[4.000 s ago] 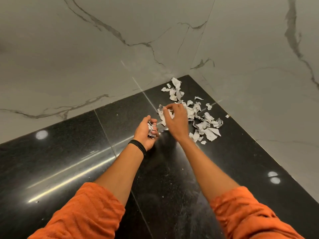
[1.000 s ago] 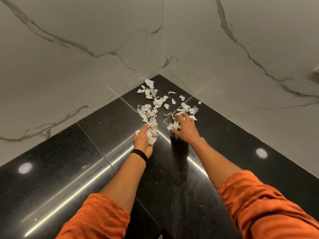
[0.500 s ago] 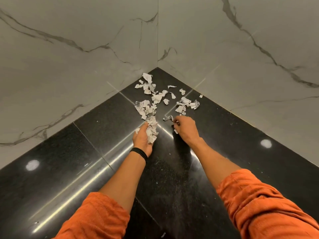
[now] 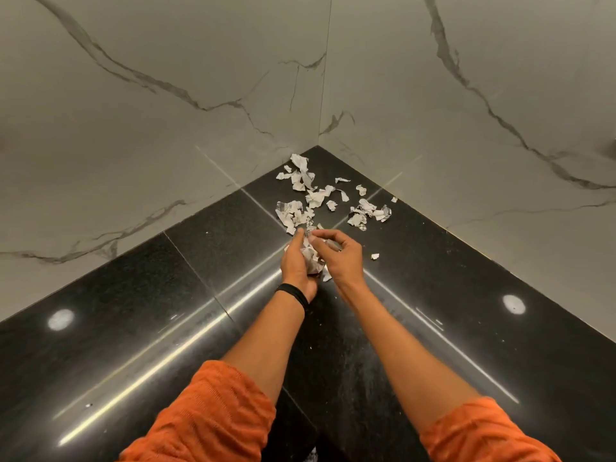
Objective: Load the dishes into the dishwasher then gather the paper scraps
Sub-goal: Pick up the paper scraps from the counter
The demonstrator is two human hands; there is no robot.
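Torn white paper scraps [image 4: 305, 191] lie scattered on the black polished counter [image 4: 133, 328], in the corner where two marble walls meet. My left hand [image 4: 295, 265], with a black band on the wrist, is closed around a crumpled wad of scraps [image 4: 311, 260]. My right hand [image 4: 340, 256] is right beside it, its fingertips pinching a small scrap and touching the wad. A second loose cluster of scraps [image 4: 366, 213] lies further right, and one single scrap [image 4: 375, 256] rests just right of my right hand.
Grey-veined marble walls [image 4: 200, 78] close off the counter at the back left and back right. Ceiling lights reflect as bright spots on the glossy black surface [image 4: 513, 303]. My orange sleeves fill the bottom of the view.
My right hand has lifted off the counter with a scrap and come left to meet my left hand's wad. The scraps in front of my right hand are fewer.
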